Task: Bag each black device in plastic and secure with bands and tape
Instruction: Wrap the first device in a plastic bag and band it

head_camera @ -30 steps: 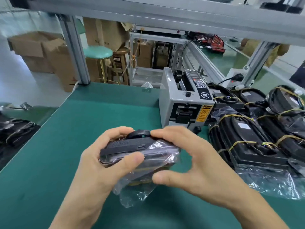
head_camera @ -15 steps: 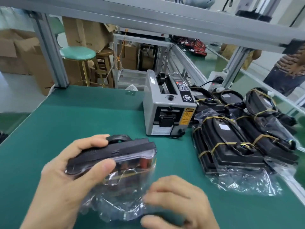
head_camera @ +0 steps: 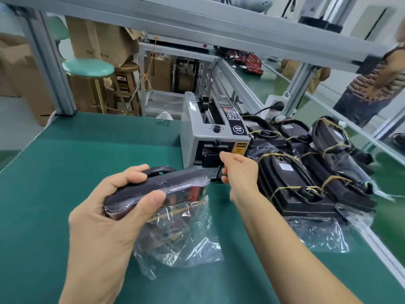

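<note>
The black device (head_camera: pixel 153 185) sits inside a clear plastic bag (head_camera: pixel 175 233), held above the green surface (head_camera: pixel 76 150) near the front edge. Its long axis runs from lower left to upper right, the right end pointing toward the grey tape dispenser (head_camera: pixel 213 137); a round black ring shows at its top edge, and a red patch shows through the plastic near its right end. The bag's loose, crumpled part hangs below the device onto the surface. The left hand (head_camera: pixel 114 211) grips the device's left end, thumb across the near side and fingers curled over the far side. The right hand (head_camera: pixel 238 170) reaches to the dispenser's front slot with thumb and forefinger pinched together; whether a strip of tape lies between them cannot be made out.

The dispenser carries a yellow-and-black warning label beside its slot and a round black sticker with small characters, too small to read, next to a dial on top. To its right lies a pile of bagged devices (head_camera: pixel 306 170) bound with yellowish bands, one bearing a white label whose writing is illegible. Behind the surface stand a green stool (head_camera: pixel 87 68) and cardboard boxes (head_camera: pixel 98 38) with faint unreadable print.
</note>
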